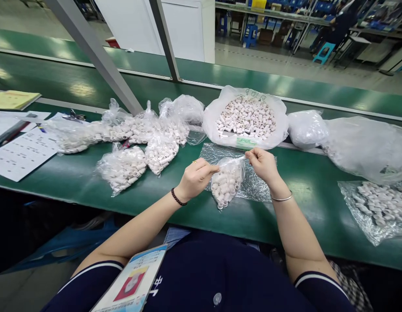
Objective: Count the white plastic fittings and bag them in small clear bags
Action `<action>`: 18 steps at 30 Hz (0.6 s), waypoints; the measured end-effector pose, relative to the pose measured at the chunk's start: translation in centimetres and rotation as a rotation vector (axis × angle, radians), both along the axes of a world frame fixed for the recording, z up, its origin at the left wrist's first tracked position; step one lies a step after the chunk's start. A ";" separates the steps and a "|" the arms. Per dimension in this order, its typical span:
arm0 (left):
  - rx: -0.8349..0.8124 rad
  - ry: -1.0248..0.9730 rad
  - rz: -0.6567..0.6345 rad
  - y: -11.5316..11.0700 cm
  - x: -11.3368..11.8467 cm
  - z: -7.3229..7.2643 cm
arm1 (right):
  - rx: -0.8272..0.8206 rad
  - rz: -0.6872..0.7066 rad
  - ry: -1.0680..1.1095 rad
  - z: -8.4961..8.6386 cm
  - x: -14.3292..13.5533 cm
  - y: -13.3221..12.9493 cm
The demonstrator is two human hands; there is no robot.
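A clear plastic bag (227, 184) filled with small white ring-shaped parts hangs or rests between my hands, its lower end near the green table. My right hand (262, 164) is closed on the bag's gathered top, pulled out to the right. My left hand (198, 175) pinches the bag's upper left edge. Beneath lies a sheet of clear crinkled plastic (257, 184). Just behind stands a large open white bag (279, 125), with a heap of the same white parts (248, 115) inside.
Several filled clear bags (122, 169) lie to the left, near printed papers (21, 151) and a yellow notepad (14, 99). On the right are a big translucent bag (370, 143) and loose white parts (383, 201) on plastic. A grey post (96, 56) slants up behind the bags.
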State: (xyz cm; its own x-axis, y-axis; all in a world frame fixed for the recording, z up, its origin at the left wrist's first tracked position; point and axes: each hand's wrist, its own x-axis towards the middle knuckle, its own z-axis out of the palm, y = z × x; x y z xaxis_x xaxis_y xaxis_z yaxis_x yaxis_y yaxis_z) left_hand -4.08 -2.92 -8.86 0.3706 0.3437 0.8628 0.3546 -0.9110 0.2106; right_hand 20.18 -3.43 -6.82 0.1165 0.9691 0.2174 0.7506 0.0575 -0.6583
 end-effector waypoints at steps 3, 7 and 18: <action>-0.126 0.013 0.038 -0.5 -0.5 -2.2 | -0.078 -0.040 -0.026 -2.1 0.5 0.3; -0.226 0.028 0.042 -0.9 -0.7 -3.9 | -0.111 -0.044 -0.036 -3.3 0.9 0.1; -0.584 -0.142 0.023 -2.0 -1.3 -4.9 | -0.135 -0.076 -0.014 -4.7 1.1 -2.0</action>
State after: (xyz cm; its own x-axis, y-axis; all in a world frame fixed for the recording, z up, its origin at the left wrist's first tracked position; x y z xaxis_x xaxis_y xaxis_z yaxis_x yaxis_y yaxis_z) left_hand -5.37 -4.95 -13.77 0.2522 0.7822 0.5697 0.3042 -0.6230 0.7207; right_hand 21.32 -5.44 -11.51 0.1886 0.9781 0.0877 0.7585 -0.0884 -0.6456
